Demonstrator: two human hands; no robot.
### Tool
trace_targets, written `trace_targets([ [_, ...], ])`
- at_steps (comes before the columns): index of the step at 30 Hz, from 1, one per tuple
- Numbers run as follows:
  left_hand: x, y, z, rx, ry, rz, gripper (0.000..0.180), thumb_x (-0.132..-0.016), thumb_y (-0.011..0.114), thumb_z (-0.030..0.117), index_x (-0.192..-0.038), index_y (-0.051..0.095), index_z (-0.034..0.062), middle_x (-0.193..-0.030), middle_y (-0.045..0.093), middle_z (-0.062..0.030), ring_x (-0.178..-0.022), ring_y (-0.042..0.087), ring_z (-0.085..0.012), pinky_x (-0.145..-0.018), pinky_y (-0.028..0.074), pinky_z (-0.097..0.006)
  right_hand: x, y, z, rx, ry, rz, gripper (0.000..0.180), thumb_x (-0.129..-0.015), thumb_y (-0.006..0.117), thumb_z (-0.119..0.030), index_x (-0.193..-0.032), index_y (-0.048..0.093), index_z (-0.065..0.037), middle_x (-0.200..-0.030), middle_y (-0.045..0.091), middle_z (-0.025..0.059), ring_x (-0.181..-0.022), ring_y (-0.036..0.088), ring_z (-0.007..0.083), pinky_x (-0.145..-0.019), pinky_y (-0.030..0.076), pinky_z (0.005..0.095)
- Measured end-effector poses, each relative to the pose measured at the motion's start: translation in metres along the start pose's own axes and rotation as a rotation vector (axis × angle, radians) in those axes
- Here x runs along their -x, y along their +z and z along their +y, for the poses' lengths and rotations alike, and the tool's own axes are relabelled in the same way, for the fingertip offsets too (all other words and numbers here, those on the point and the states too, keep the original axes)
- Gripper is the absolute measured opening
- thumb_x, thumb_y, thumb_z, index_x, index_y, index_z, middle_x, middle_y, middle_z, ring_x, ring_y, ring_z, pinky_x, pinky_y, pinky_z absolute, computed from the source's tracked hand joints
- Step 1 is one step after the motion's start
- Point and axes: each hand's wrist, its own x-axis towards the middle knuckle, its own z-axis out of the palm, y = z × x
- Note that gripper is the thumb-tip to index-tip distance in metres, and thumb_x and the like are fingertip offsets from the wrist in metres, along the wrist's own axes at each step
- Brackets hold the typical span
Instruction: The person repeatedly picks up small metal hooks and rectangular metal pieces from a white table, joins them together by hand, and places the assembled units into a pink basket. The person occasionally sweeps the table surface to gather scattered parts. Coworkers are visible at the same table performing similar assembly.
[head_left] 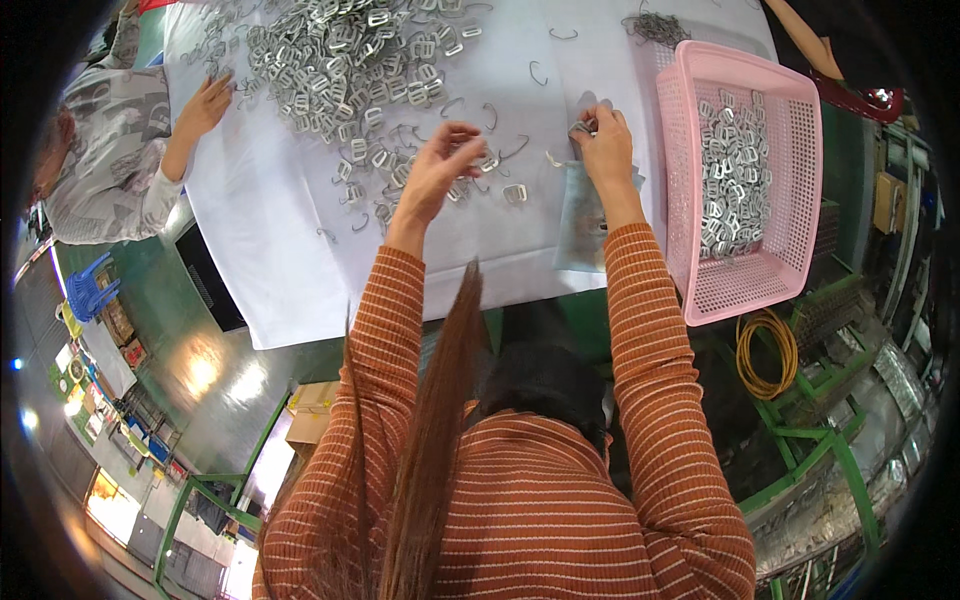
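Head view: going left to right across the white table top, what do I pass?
Co-worker's hand → heap of metal buckles → left hand → right hand, pinching a small metal piece → pink basket of buckles.

Dull grey metal buckles (350, 60) and thin bent wire hooks (515, 148), faintly shiny. Matt white cloth (270, 230) over the worktop. Glossy pink plastic basket (790, 170), perforated walls. Ribbed orange knit sleeves (650, 330), striped. Clear, slightly shiny plastic bag (580, 225).
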Motion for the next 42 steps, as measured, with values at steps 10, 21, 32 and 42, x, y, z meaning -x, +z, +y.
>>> trace_targets([
  [10,0.01,-0.031,-0.027,-0.831,0.117,0.229,0.02,-0.071,0.07,0.02,-0.08,0.062,0.004,-0.068,0.059,-0.0096,-0.066,0.058,-0.0246,-0.062,0.045,-0.036,0.031,-0.037,-0.029,-1.56,0.37,-0.477,0.013,-0.081,0.063,-0.016,-0.089,0.058,-0.007,-0.083,0.059,0.0022,-0.068,0.056,0.0125,-0.055,0.044,0.0219],
  [21,0.014,-0.045,-0.017,-0.948,0.183,0.36,0.021,-0.074,0.067,0.025,-0.087,0.063,0.0081,-0.072,0.063,-0.0113,-0.07,0.06,-0.0267,-0.063,0.045,-0.037,0.037,0.058,-0.079,-0.042,-0.146,-0.223,0.028,-0.067,0.073,-0.03,-0.077,0.065,-0.005,-0.069,0.063,0.0084,-0.065,0.059,0.0191,-0.062,0.046,0.0322],
  [32,0.018,-0.058,-0.009,-0.983,0.094,0.283,0.025,-0.075,0.065,0.026,-0.095,0.06,0.0116,-0.077,0.064,-0.0109,-0.078,0.061,-0.0296,-0.067,0.046,-0.04,0.038,0.017,-0.038,-0.33,0.131,-0.163,0.025,-0.071,0.073,-0.023,-0.083,0.064,-0.003,-0.061,0.053,-0.0014,-0.05,0.044,0.0071,-0.045,0.033,0.0213],
  [42,0.011,-0.093,-0.018,-0.505,0.03,0.046,0.027,-0.071,0.07,0.024,-0.089,0.063,0.0059,-0.072,0.06,-0.0041,-0.067,0.055,-0.0164,-0.061,0.044,-0.03,0.074,-0.015,-0.051,-1.368,0.397,-0.582,0.02,-0.079,0.065,-0.021,-0.088,0.057,-0.006,-0.078,0.055,0.0018,-0.059,0.048,0.0102,-0.048,0.034,0.0224],
])
